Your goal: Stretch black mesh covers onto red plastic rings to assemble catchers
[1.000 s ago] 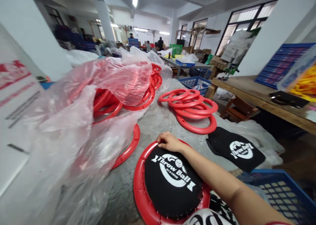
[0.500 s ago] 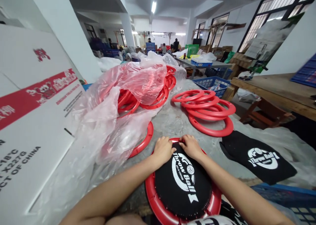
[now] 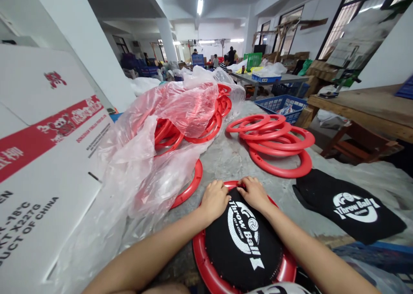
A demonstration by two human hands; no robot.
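A red plastic ring [image 3: 202, 264] lies in front of me with black fabric [image 3: 222, 246] stretched across its middle, printed in white with "Throw Ball". My left hand [image 3: 215, 199] curls over the far left of the rim, its fingers closed on the fabric's edge. Just right of it, my right hand [image 3: 254, 194] grips the same far edge, thumb and fingers bent in close to the rim. The fingertips of both hands are partly hidden. At the near side, a row of small points runs along the fabric's border, and patterned white cloth covers part of the ring.
Loose red rings [image 3: 280, 169] are stacked beyond my right hand. A black printed cloth [image 3: 351, 203] lies to the right. On the left, plastic sheeting [image 3: 129, 169] covers more rings, beside a large white carton [image 3: 38, 87]. Blue crates [image 3: 284, 107] and people stand farther back.
The view has shifted slightly, so things on the right sit farther right. Both hands stay at the ring's far edge, with only slight finger movement.
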